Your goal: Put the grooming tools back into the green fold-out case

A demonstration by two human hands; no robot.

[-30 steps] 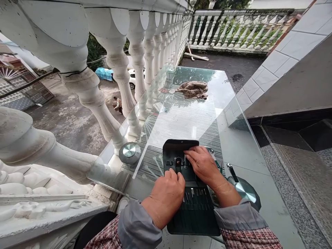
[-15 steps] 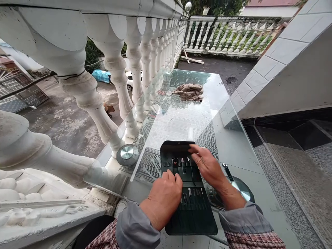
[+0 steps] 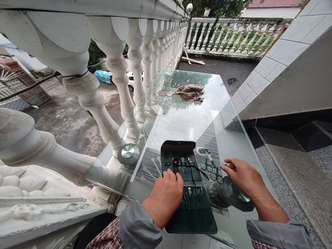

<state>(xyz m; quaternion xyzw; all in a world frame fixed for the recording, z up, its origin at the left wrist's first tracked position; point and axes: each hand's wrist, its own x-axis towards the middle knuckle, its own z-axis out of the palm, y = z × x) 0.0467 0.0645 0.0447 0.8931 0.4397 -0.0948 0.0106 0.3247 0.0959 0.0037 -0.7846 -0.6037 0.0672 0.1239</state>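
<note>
Right hand (image 3: 245, 178): in the head view, gone from the upper right of the case over the last half second, now out to the right above the glass table (image 3: 181, 119), just beside the green-handled scissors (image 3: 213, 164); thumb and forefinger close together, with a small shiny bit at the tips; clamped on it or not, cannot tell.
Left hand (image 3: 166, 193): kept at the case's left edge, fingers curled near the sheathed tool (image 3: 175, 162); gripping or merely resting, cannot tell.
Shift: probably from arranging the case to dealing with loose tools.
Nippers (image 3: 193, 173): partly covered by the right hand a second ago, now in full view, handles splayed, one reaching past the case's right edge.
Black case (image 3: 190, 221): lying open on the near end of the table, partly behind the left hand.
Upper half: dark and smooth, with sheathed tool, clipper (image 3: 184, 166) and nippers side by side along the loops.
Lower half: slim metal tools (image 3: 194, 195) in a row, shiny ends up, plain dark-green surface below.
</note>
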